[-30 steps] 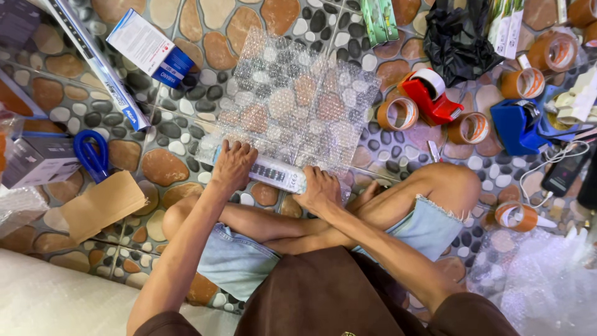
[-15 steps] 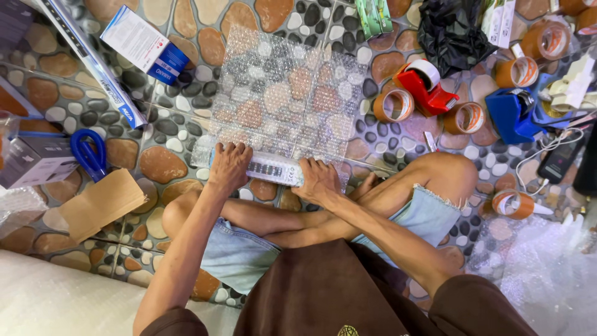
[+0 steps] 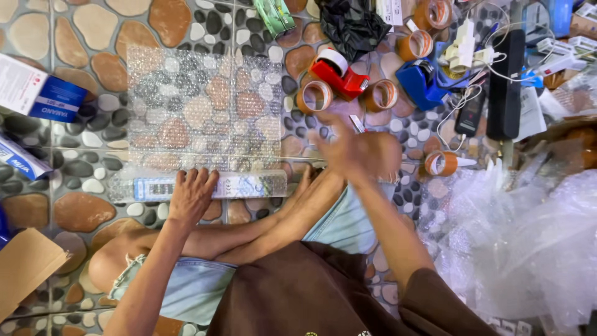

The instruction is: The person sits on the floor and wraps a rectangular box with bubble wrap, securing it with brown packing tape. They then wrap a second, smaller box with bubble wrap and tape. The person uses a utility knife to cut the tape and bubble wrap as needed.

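I sit cross-legged on a pebble-patterned floor. A sheet of clear bubble wrap [image 3: 205, 106] lies flat before me. At its near edge a long narrow white box [image 3: 249, 185] is rolled into the wrap. My left hand [image 3: 191, 194] presses flat on that box. My right hand [image 3: 351, 149] is off the box, blurred, in the air to the right with fingers spread, holding nothing. It hovers near a brown tape roll [image 3: 314, 96] and a red tape dispenser [image 3: 339, 71].
More brown tape rolls [image 3: 380, 94] and a blue dispenser [image 3: 423, 81] lie at the upper right, with a black bag [image 3: 354, 25], cables and a black power strip [image 3: 505, 81]. A heap of bubble wrap [image 3: 528, 249] fills the right. Blue-white boxes [image 3: 37, 93] and cardboard [image 3: 25, 267] sit left.
My right hand has left the wrapped box and swung up and right toward the tape rolls. The left hand stays pressed on the box. The view has shifted right.
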